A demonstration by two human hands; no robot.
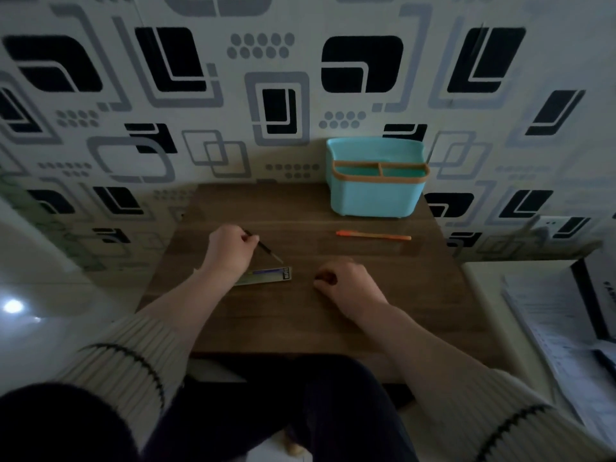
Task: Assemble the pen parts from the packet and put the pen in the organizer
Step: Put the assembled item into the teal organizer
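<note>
My left hand (230,250) pinches a thin dark pen refill (266,251) that slants down and to the right, its tip just above the packet. The flat packet (266,276) lies on the brown wooden table (300,325), partly under my left wrist. My right hand (346,283) rests on the table to the right of the packet with its fingers curled; I see nothing in it. An orange pen body (373,235) lies flat farther back on the right. The turquoise organizer (376,191) with an orange rim stands at the back right corner.
A patterned wall rises directly behind the table. A stack of papers (560,328) and a dark-edged box lie on a surface to the right. The table's right edge runs close to the organizer.
</note>
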